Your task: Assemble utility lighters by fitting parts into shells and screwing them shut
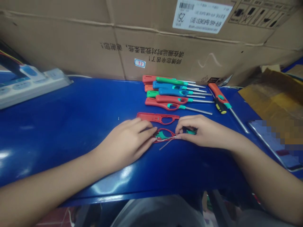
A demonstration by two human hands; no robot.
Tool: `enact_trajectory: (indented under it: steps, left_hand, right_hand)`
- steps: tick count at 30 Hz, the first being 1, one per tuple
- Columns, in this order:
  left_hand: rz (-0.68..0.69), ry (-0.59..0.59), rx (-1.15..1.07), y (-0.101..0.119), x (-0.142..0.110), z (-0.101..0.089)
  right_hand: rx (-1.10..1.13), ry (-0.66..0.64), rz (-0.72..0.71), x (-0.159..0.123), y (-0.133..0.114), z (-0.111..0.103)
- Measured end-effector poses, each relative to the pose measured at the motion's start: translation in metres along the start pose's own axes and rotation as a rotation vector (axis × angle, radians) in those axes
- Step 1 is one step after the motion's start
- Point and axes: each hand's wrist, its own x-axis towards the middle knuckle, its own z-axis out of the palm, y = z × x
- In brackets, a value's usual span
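Observation:
An opened red lighter shell [174, 130] lies on the blue table, with a green trigger [162, 135] inside its loop and a thin pale wire running along it. My left hand [132, 138] is closed over the rear of this shell, covering most of its handle. At the shell's front end my right hand [197, 129] pinches the wire near the tip; the exact grip is partly hidden. A green collar [190, 132] shows beneath my right fingers. The other red shell half [158, 118] rests just behind, near both hands. A thin grey strip [165, 144] sticks out below the shell.
Several assembled lighters [163, 104] in red, blue and green lie in a pile at the back. Right of them are another red lighter [233, 113] and a black-yellow screwdriver [220, 106]. A cardboard box [78, 41] walls the back; a power strip [52, 80] stands left.

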Motion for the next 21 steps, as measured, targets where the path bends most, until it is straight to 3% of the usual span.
enact_trajectory:
  steps: [4,8,17,21]
  left_hand:
    - [0.008,-0.067,0.128,0.016,-0.006,-0.011]
    - [0.035,-0.074,0.212,0.021,-0.010,-0.008]
    - [-0.010,-0.080,0.114,0.011,-0.006,0.003]
    - [0.035,-0.087,0.116,0.008,-0.008,0.007]
  right_hand:
    - [0.049,0.020,0.105,0.001,0.001,0.003]
    - [0.079,0.065,0.237,0.003,0.001,0.005]
    - [-0.078,0.072,0.236,0.001,-0.017,0.008]
    - [-0.119,0.059,0.129,-0.004,-0.018,-0.011]
